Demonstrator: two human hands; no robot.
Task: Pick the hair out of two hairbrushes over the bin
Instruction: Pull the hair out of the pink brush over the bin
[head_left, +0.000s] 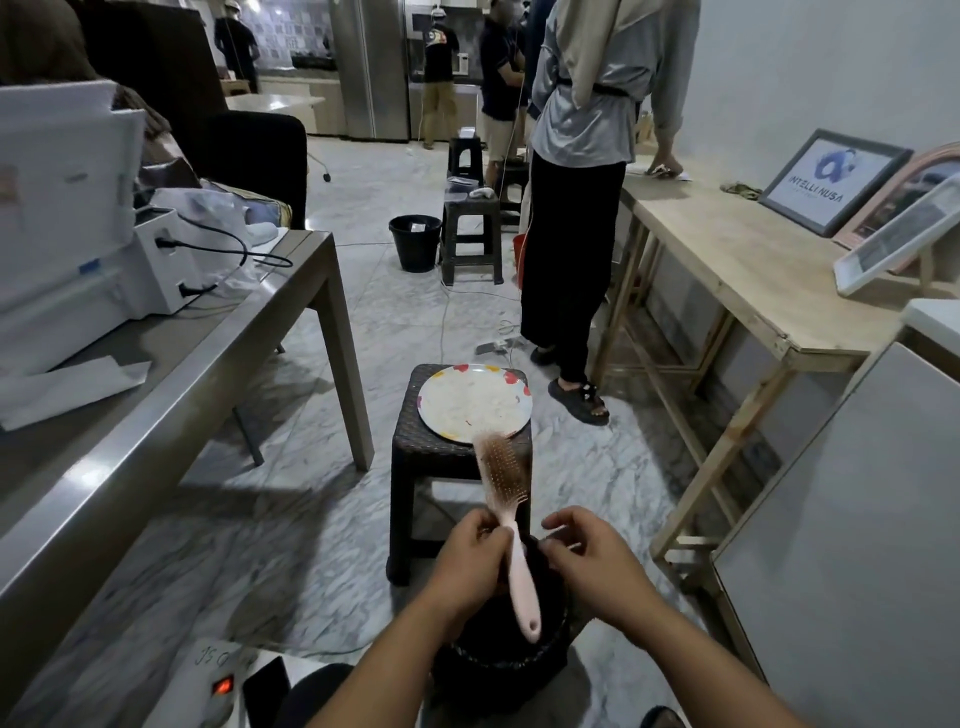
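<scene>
My left hand (470, 558) grips the neck of a pink hairbrush (506, 483), which stands upright with its bristled head up and dark hair tangled among the bristles. The handle end hangs over a black bin (498, 660) on the floor below my hands. My right hand (587, 556) is just right of the brush, its fingertips pinched together over the bin; whether a strand of hair sits between them is too small to tell. Only one hairbrush is in view.
A dark woven stool (415, 447) stands just beyond the bin, bearing a white plate with coloured spots (441, 384). A grey table (291, 312) runs along the left, a wooden table (753, 270) along the right. A person (576, 208) stands ahead; a black bucket (414, 241) lies farther back.
</scene>
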